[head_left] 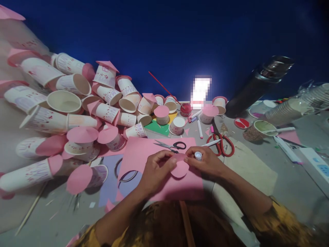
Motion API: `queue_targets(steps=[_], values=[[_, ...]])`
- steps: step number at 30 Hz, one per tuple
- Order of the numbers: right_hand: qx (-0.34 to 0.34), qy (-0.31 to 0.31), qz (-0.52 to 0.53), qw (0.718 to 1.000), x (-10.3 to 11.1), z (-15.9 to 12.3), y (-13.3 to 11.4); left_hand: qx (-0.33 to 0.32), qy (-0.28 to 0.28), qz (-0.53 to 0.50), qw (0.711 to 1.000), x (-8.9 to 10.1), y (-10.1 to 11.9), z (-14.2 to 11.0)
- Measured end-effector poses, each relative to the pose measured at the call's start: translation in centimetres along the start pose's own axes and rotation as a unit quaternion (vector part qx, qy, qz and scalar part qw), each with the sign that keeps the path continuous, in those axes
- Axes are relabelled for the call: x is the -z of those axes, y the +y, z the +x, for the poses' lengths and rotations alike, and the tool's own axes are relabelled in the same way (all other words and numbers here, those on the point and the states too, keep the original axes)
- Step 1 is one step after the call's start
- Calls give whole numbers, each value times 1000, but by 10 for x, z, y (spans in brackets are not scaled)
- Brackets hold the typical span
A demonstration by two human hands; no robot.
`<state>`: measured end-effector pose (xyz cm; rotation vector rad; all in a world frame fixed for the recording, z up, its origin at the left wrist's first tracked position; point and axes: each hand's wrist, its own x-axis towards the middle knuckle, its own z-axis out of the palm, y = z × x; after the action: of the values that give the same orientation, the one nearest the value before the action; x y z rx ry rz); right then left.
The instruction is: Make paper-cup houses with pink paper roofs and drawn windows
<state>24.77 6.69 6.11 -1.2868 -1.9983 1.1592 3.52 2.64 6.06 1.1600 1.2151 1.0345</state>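
Observation:
Between my hands is a round pink paper disc. My left hand pinches its left edge with thumb and fingers. At the upper right edge, my right hand has its fingers closed on the same disc. A small white tube or cap with a round end shows at my right hand, apparently tucked in its fingers; its kind is not clear. Beneath lies a pink paper sheet with a round cut in its left side. Black-handled scissors rest on the sheet just beyond my hands.
Decorated paper cups with pink paper roofs crowd the left. Red-handled scissors and markers lie beyond my right hand. A dark flask, stacked cups and a white power strip stand right. A tape roll lies left.

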Motion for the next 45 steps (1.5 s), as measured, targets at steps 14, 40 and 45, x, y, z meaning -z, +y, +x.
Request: queue_targets(steps=[14, 40, 45], values=[[-116, 35, 136, 983, -9, 1, -7, 128, -56, -268, 953, -9, -10, -3], [285, 160, -97, 940, -25, -11, 7, -22, -15, 13, 1000, -9, -11, -2], [288, 170, -112, 936, -25, -13, 5, -74, -3, 63, 995, -8, -5, -3]])
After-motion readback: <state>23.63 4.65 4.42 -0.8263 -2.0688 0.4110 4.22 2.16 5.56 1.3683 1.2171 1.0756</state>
